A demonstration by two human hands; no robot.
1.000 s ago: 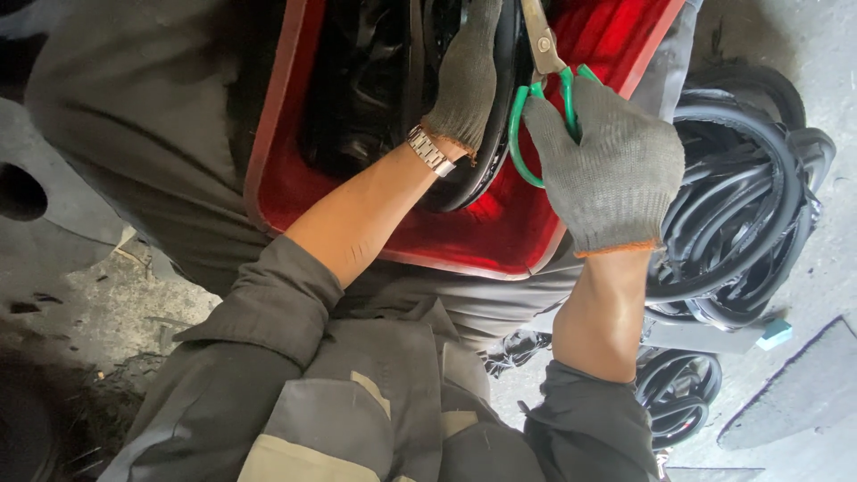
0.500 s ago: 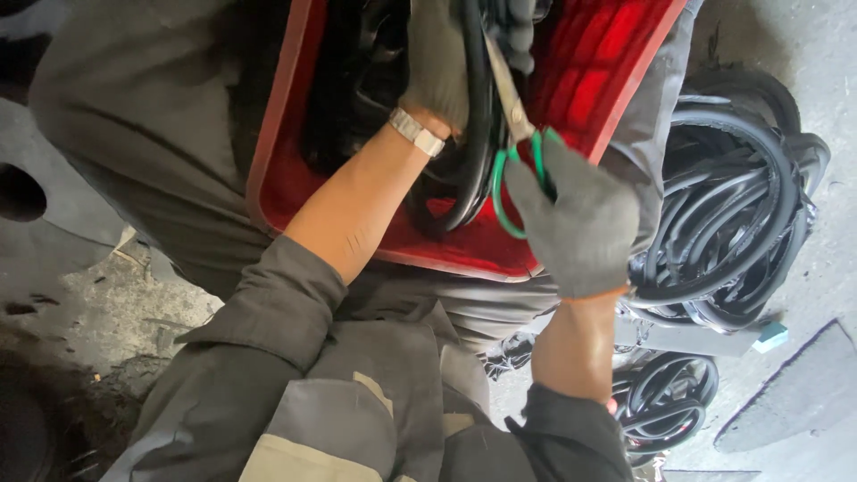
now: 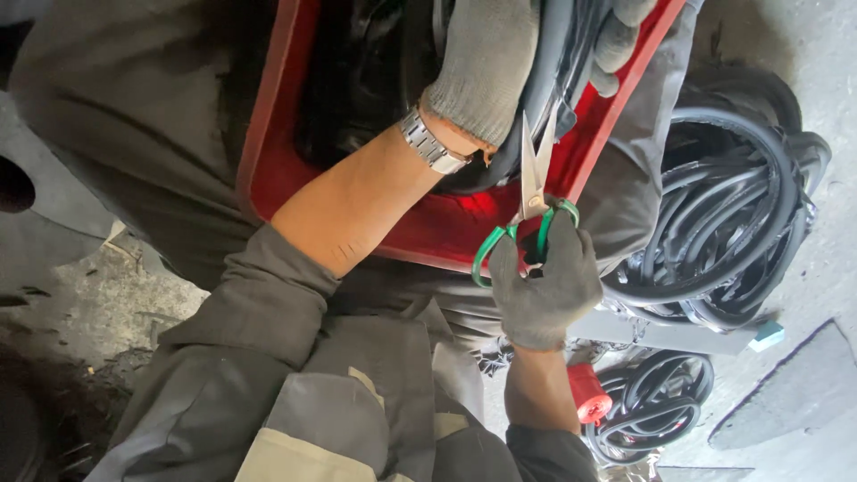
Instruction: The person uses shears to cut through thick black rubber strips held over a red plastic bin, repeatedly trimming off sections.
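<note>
Over the red tub (image 3: 268, 178) on the lap, the left hand (image 3: 486, 62) is clamped around a black rubber strip (image 3: 558, 54), while the right hand (image 3: 544, 286) grips green-handled scissors (image 3: 533, 192), blades parted at the strip. Cutting well probably means keeping the strip taut and those 2 blades square to it, gloved fingers (image 3: 616, 45) clear of the tips.

red tub (image 3: 268, 170) packed with black rubber, left hand (image 3: 486, 62) and scissors (image 3: 534, 192) crowding its near corner, hose coils (image 3: 723, 232) blocking the right side, bare floor (image 3: 803, 393) lower right pretty much open
</note>
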